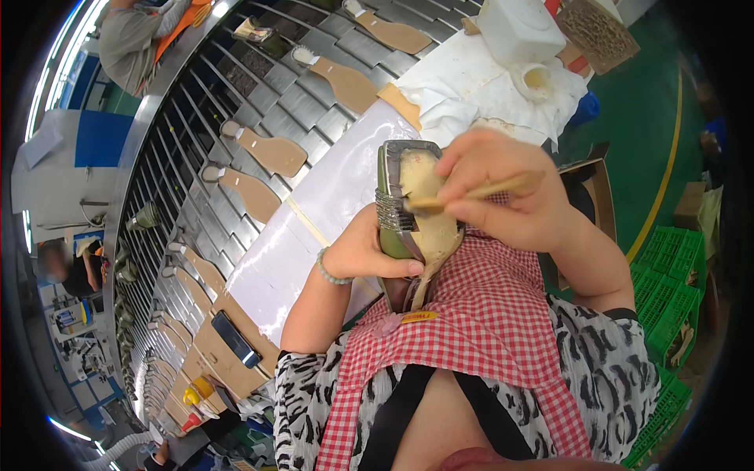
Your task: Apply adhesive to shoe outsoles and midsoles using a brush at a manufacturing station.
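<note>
My left hand (367, 250) is wrapped round a dark green shoe upper on a last (434, 242), turned with its underside up. The underside is tan, with the dark gathered edge of the upper folded in around it. In my right hand (503, 177) is a brush with a pale wooden handle (520, 183). Its bristle end lies against the middle of the shoe's underside; the fingers partly cover it. The shoe is upright in front of my red checked apron (471, 314).
A slatted metal conveyor (314, 110) carries several brown shoe soles (345, 85). Right of it, a stained white cloth (448, 102) bears a white jug (522, 31) and small cup (534, 81). A phone (236, 339) lies lower left. Green crates (667, 290) stand right; a co-worker (129, 47) is at upper left.
</note>
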The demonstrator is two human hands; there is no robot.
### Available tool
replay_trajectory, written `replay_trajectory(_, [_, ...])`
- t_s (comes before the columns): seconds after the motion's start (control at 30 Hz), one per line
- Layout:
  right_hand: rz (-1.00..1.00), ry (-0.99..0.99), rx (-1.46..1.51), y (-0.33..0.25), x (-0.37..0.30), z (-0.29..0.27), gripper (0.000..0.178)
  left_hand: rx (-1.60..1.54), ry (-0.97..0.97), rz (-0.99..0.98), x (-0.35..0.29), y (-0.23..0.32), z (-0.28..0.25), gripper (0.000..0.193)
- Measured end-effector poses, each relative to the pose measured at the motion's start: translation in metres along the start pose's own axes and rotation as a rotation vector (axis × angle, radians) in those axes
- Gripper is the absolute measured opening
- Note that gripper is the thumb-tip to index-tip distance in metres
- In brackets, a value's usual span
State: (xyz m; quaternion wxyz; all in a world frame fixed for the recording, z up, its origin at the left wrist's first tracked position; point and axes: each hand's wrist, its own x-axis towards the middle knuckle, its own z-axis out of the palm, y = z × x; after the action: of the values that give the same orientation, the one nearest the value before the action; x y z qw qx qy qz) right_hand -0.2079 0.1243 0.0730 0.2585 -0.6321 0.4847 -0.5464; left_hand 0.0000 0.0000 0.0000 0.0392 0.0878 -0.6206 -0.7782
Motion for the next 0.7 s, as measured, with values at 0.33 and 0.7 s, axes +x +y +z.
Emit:
replay_trajectory(0.33, [0.316, 0.665, -0.196, 0.035, -0.044, -0.107, 0.011, -0.278, 0.508, 0.030, -0.044, -0.059, -0.006, 0.068])
replay_trajectory(0.7, [0.649, 0.418, -0.932, 0.124, -0.036, -0.149, 0.016, -0.596, 0.546, 0.154, -0.044, -0.047, -0.017, 0.083])
